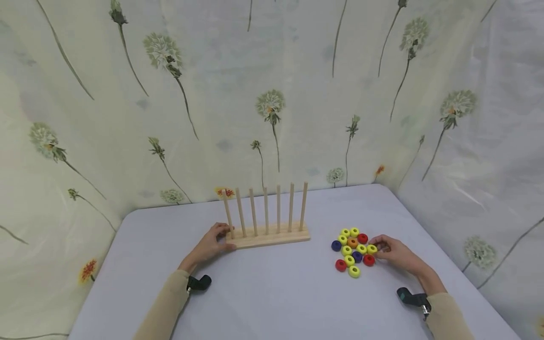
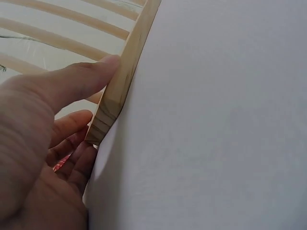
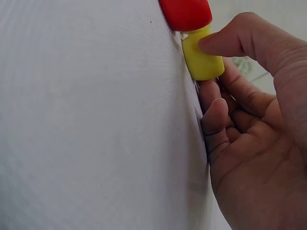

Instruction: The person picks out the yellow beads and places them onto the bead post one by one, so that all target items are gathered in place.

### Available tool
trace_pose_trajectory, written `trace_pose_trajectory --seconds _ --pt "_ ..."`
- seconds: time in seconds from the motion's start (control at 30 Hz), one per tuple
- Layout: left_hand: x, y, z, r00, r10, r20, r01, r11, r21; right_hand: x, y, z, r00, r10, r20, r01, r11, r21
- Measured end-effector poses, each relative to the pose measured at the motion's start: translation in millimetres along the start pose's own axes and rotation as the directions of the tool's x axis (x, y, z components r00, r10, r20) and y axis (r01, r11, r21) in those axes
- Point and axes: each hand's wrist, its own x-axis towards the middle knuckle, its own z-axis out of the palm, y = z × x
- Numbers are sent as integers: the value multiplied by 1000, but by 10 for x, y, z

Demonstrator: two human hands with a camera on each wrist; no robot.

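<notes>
A wooden peg rack (image 1: 272, 238) with a row of several upright pegs stands at the middle of the table. My left hand (image 1: 210, 243) grips the left end of its base, thumb on the front edge and fingers behind the end in the left wrist view. On the right lies a cluster of rings: yellow, red, dark blue and one orange ring (image 1: 352, 242). My right hand (image 1: 395, 252) pinches a yellow ring (image 3: 201, 57) at the cluster's right edge, thumb on its near side. A red ring (image 3: 187, 14) sits close beside it.
The white table (image 1: 272, 293) reaches back to a hanging curtain (image 1: 297, 118) printed with dandelions. A dark wrist camera (image 1: 199, 282) sits on the left wrist and another camera (image 1: 412, 297) on the right.
</notes>
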Motion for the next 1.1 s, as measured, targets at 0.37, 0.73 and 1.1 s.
trace_pose_trajectory --seconds 0.37,0.73,1.1 --pt "-27 27 11 1000 -27 8 27 999 -37 -45 38 1 999 -14 -29 13 1000 -27" --pt "-1 31 -2 999 -41 6 41 998 -54 19 -131 -237 983 -73 -169 81 996 39" --pt "-4 17 19 999 -35 -16 34 998 -51 230 -1580 -332 886 -250 -390 323 937 134"
